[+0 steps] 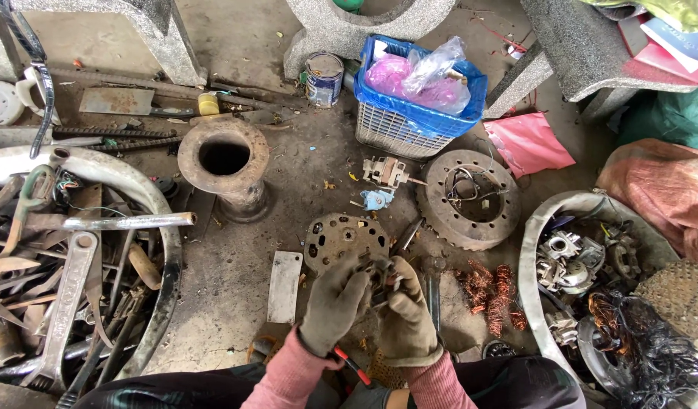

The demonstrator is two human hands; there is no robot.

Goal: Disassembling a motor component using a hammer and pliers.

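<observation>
Both my hands wear dirty grey gloves over pink sleeves. My left hand (335,301) and my right hand (403,314) meet low in the middle and grip one small dark metal part (381,274) between them. The part is mostly hidden by my fingers. Just beyond it a round perforated metal plate (341,236) lies on the floor. A flat metal strip (285,286) lies left of my left hand. Coils of copper wire (494,291) lie to the right of my right hand.
A large ring-shaped tub of wrenches and scrap (76,273) fills the left. A rusty pipe flange (225,160) stands ahead, a blue-lined basket (409,121) and a ribbed metal disc (470,198) beyond. A tub of motor parts (584,265) sits right.
</observation>
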